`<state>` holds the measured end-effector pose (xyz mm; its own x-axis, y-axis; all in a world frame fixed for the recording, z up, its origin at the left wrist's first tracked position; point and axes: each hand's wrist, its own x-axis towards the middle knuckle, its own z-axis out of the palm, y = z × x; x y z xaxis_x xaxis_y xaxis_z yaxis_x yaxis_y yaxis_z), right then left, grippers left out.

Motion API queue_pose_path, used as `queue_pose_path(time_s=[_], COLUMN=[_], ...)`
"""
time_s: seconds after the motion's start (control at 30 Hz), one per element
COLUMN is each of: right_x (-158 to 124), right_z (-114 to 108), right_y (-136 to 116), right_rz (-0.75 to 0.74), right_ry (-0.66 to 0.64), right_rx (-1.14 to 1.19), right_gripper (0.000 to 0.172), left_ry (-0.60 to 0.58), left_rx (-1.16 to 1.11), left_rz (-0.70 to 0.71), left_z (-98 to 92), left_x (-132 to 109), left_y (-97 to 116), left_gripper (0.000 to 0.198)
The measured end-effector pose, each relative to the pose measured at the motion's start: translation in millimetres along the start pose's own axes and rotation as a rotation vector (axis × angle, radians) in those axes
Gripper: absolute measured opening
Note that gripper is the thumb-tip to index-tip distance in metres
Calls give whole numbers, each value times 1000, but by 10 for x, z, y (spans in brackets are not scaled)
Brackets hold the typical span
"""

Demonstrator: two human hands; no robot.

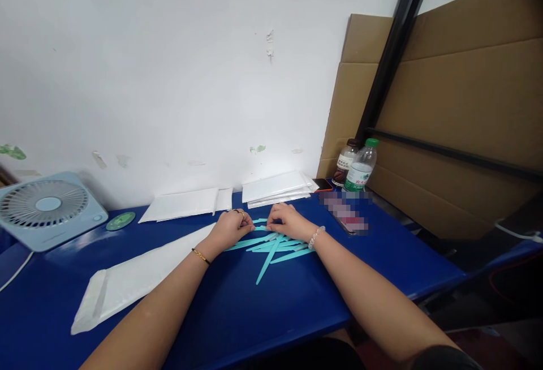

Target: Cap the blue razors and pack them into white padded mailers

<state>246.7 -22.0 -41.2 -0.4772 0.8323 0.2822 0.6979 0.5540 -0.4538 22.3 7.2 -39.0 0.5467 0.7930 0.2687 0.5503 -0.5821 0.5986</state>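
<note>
My left hand (231, 228) is closed, with thumb and fingertips pinching one end of a slim teal plastic stick (260, 228). At the other end of that stick, my right hand (290, 223) pinches with its thumb and fingers. Just below the hands lies a loose pile of similar teal sticks (267, 262) with tapered ends, crossing one another on the blue table (237, 313). Some have a pale, whitish section near one end. My right wrist partly covers the pile. A long white padded envelope (131, 271) lies flat beside and partly under my left forearm.
White envelopes lie in two groups, one stack (275, 187) behind my hands and another (182, 203) further left. A blue fan (53, 206) and a green disc (121, 221) are at left. Two bottles (361, 169), a phone (323, 185) and a blurred-out item (345, 211) are at right.
</note>
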Motion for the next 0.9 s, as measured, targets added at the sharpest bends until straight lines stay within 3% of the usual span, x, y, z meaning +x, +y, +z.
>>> queue_pose_path(time_s=[0.17,0.27,0.37,0.43,0.57,0.7,0.9], right_x=[-37,-91,-124,-122,-84,-50,-74], right_z=[-168,-268,-289,-244,-91,-28,-181], right_y=[195,314,258,145,-37,-40,220], right_rz=[52,140,106,28,-36,-9,86], right_ry=[81,101,105,51,-116,-91,74], right_rx=[-105,-157,-116,-62,-42,-18,-54], right_gripper=[16,18,16,16,20,14,16], left_ry=[127,127,111,61,-158,-271,-103], left_rx=[140,165,147,163,170,193,298], left_rz=[-14,-43,-38,-31,9,50,20], left_z=[6,32,44,27,-24,-29,-53], left_x=[69,89,74,44,-30,-46,16], left_y=[2,-59,-75,-43,55,104,53], left_gripper=[11,11,17,25,32,23,19])
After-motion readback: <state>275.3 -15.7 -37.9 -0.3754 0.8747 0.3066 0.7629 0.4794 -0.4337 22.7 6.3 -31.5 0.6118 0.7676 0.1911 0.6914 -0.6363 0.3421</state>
